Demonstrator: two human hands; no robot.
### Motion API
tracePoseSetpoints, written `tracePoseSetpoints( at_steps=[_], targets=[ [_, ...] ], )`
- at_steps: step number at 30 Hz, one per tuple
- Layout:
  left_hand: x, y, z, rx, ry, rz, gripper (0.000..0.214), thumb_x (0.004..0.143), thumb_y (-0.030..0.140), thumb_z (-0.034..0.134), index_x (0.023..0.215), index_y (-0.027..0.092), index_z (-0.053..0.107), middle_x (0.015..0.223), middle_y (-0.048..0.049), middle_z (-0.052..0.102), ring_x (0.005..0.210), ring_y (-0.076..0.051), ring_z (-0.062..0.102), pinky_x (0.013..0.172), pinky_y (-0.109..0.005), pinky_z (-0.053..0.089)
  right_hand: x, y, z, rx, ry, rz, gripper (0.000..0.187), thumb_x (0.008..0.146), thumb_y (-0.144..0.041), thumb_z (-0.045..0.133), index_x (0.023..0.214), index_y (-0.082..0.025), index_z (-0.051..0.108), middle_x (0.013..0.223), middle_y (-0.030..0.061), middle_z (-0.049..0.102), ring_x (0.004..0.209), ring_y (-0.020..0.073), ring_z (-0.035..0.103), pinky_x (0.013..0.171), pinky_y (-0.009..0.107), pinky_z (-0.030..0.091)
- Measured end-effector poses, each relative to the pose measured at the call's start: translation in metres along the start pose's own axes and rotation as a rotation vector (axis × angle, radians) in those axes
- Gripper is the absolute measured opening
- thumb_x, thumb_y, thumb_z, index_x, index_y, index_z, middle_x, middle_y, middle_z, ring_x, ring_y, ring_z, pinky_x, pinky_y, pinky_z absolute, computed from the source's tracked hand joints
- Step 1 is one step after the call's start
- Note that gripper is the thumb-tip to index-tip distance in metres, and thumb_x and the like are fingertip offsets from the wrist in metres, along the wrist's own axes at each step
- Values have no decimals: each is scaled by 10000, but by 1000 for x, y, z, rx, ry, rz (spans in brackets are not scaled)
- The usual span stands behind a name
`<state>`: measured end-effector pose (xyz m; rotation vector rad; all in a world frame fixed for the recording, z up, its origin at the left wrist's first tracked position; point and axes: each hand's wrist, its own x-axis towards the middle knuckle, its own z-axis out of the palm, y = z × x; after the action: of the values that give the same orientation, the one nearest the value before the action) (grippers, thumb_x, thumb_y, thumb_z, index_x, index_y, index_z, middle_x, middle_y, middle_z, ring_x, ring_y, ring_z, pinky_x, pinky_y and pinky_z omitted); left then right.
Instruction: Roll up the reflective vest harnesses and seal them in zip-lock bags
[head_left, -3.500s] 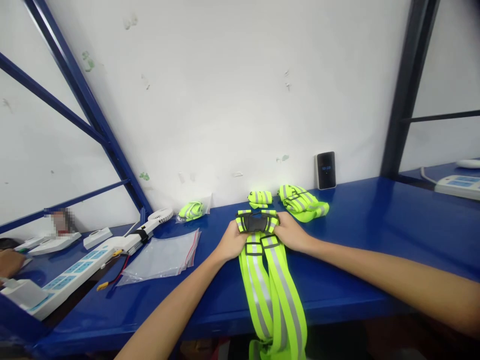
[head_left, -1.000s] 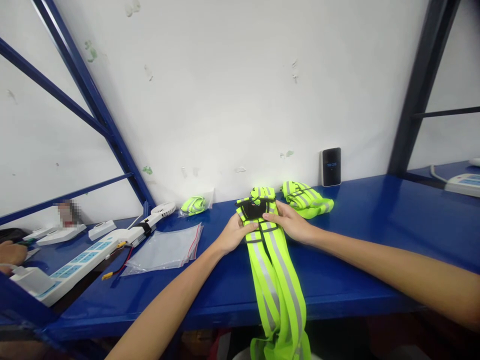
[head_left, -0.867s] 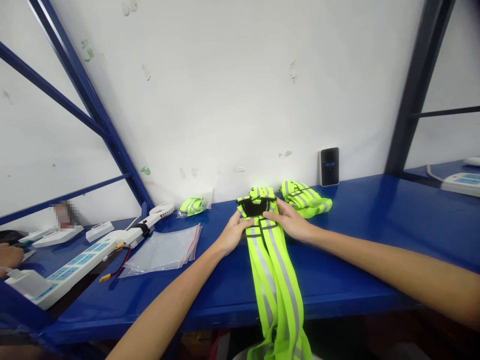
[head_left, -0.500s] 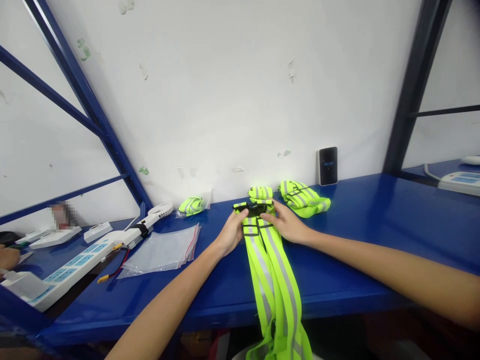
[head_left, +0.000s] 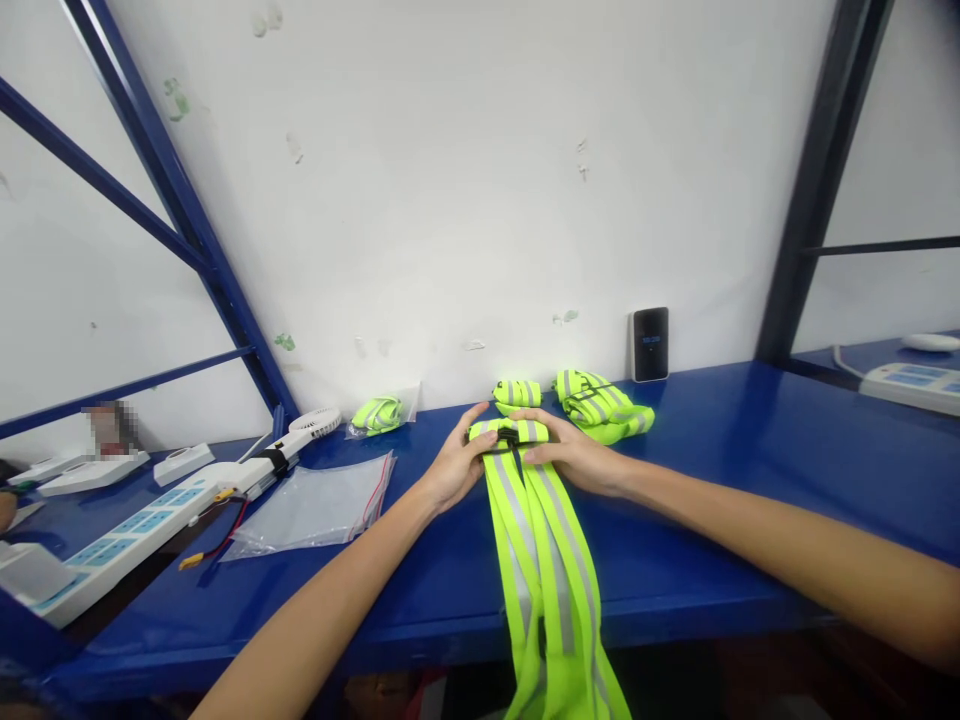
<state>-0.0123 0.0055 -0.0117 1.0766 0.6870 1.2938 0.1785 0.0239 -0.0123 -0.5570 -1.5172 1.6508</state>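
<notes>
A neon-yellow reflective strap vest [head_left: 541, 545] with grey bands lies across the blue table [head_left: 720, 500] and hangs over its front edge. Its far end is folded over into a narrow roll. My left hand [head_left: 452, 466] grips the left side of that folded end, fingers curled on it. My right hand [head_left: 571, 455] presses and pinches the right side of the same fold.
Behind the fold sit a small rolled vest [head_left: 517, 394] and a bundled vest [head_left: 601, 404]. A bagged vest [head_left: 379, 413] lies by the wall, clear zip bags [head_left: 311, 508] to the left. White power strips [head_left: 142, 520], a small fan [head_left: 313, 424] and a dark device [head_left: 649, 343] stand about.
The black-edged far end of the vest has been folded down toward me into a tighter roll, hiding the black part. Both hands moved slightly nearer with it.
</notes>
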Motion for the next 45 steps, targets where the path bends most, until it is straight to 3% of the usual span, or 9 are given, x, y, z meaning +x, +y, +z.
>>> tracePoseSetpoints(
  at_steps=[4,7,10,14,24,29,34,37,45],
  targets=[
    [4,-2,-5,38,6,40,955,625,128,814,1435,205,313,1071,-78,692,948,-205,669,944,-373,480,-2,-13,-3,95,20,57,617,763,-191,712,1332,-233,479,1070,41,697,1011,189,645,975,356,460],
    [9,-7,-13,131,-56,78,767,633,174,823,1314,169,469,1123,-105,677,992,-236,664,940,-379,489,3,-8,-7,85,136,32,664,748,-160,736,1350,-227,464,1008,39,724,939,193,677,962,384,488],
    [11,-12,-19,237,-121,95,541,686,254,800,1161,148,564,1146,-121,668,990,-258,669,891,-386,523,8,0,-10,65,120,5,423,771,-209,726,1173,-154,606,1047,90,725,968,225,681,973,396,493],
    [10,-14,-21,298,-90,19,601,691,313,798,1198,197,498,1094,-103,687,870,-261,700,751,-408,573,10,5,-11,-56,85,-85,321,816,-307,692,1102,-175,635,1095,87,719,977,257,685,935,435,522],
    [7,-7,-13,419,-41,140,512,673,280,799,1097,162,538,980,-62,703,829,-217,688,775,-344,550,9,4,-6,-335,70,-147,279,809,-290,653,1062,-174,629,1069,75,704,978,275,664,887,453,528],
    [2,-5,-11,409,-45,96,486,668,265,797,1072,177,542,895,-26,697,768,-205,679,696,-317,545,4,-4,-4,-350,11,-66,290,772,-287,667,1020,-150,604,959,77,682,775,247,664,650,390,556],
    [2,2,-7,384,-57,145,458,654,231,793,1040,174,554,894,-14,685,802,-196,663,762,-320,523,-6,-15,-4,-661,4,-285,498,835,-265,614,1297,-200,438,1016,52,631,861,218,619,796,385,512],
    [1,8,-7,427,-95,216,417,649,223,792,990,167,560,899,-12,669,853,-199,642,798,-311,501,-10,-17,-3,-819,12,-333,546,867,-256,573,1354,-206,332,883,21,595,730,195,585,692,352,505],
    [-4,6,-19,600,-207,189,267,782,276,689,947,186,501,877,5,562,840,-171,554,774,-274,436,-10,-24,-7,-728,-122,-341,520,814,-309,651,1295,-240,469,967,47,634,861,243,605,740,363,521]
  ],
)
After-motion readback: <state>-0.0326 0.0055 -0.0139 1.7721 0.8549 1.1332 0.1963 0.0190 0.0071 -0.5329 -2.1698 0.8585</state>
